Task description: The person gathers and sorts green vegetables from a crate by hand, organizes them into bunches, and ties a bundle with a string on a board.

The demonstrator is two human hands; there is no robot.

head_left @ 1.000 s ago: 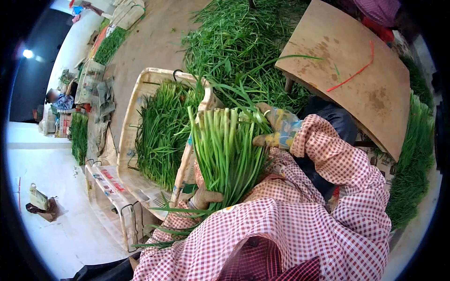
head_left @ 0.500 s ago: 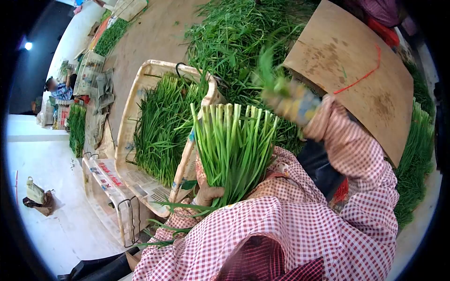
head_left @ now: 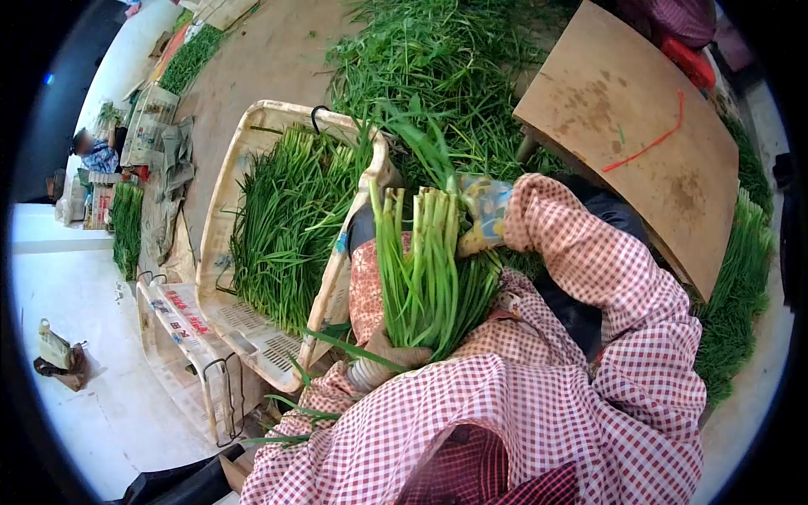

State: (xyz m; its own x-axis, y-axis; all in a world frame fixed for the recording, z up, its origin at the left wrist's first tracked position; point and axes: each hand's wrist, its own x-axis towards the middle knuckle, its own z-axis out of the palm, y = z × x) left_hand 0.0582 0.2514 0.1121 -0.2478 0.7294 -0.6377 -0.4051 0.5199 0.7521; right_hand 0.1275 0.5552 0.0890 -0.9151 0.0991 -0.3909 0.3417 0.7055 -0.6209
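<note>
My left hand (head_left: 389, 358), in a light glove, is wrapped round the lower part of a bunch of garlic chives (head_left: 425, 278). Pale stem ends point up and green leaves run down to my lap. At the bunch's upper right is my right hand (head_left: 486, 212), in a patterned glove, its fingers closed beside the stem ends. Loose chive leaves (head_left: 429, 151) stick up from it; its fingertips are partly hidden. A few stray blades hang over my left sleeve.
To the left stands a cream plastic crate (head_left: 220, 210) filled with chives, beside another crate (head_left: 181, 337). A heap of loose greens (head_left: 438, 67) lies ahead. A brown board (head_left: 623, 109) with a red string is at the right. Far left, a person (head_left: 103, 156) sits among more bundles.
My right hand has come left and down from the heap side to the bunch, leaves still in its grip. The stems at the bunch's top now stand closer together.
</note>
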